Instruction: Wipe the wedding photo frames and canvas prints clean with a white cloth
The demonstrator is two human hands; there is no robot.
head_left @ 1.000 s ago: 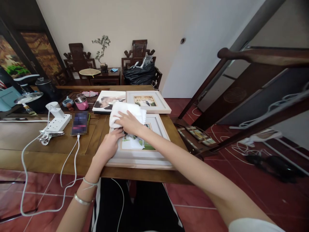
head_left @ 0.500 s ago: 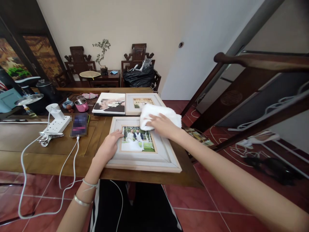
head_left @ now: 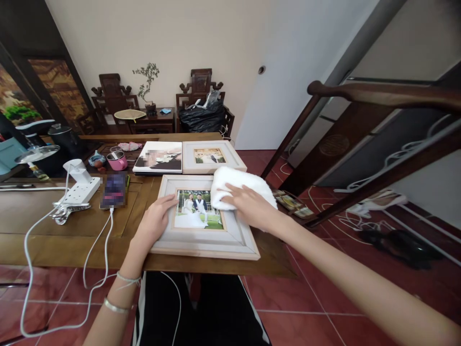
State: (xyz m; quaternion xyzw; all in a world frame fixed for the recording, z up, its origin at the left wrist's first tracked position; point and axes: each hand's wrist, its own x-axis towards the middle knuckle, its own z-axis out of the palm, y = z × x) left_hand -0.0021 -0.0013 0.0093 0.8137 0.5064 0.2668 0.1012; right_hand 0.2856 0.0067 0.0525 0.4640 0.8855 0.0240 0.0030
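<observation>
A white picture frame (head_left: 201, 244) lies flat on the wooden table, holding a wedding photo (head_left: 196, 211) of two people. My left hand (head_left: 158, 218) grips its left side, with the fingers laid over the rim and the thumb hidden. Under my right hand (head_left: 247, 204) is a folded white towel (head_left: 230, 180), pressed against the frame's upper right corner and right side. The fingers are curled onto the cloth, which covers that part of the frame.
Behind it lie a second framed photo (head_left: 237, 161) and a photo album (head_left: 158, 163). To the left are a phone (head_left: 114, 191) on a charging cable, a power strip (head_left: 81, 192) and a pink mug (head_left: 117, 161). A wooden chair (head_left: 334, 139) stands close on the right.
My right hand and the towel have moved down along the frame's right side, uncovering the second framed photo. My left hand stays on the left rim. The view has shifted slightly.
</observation>
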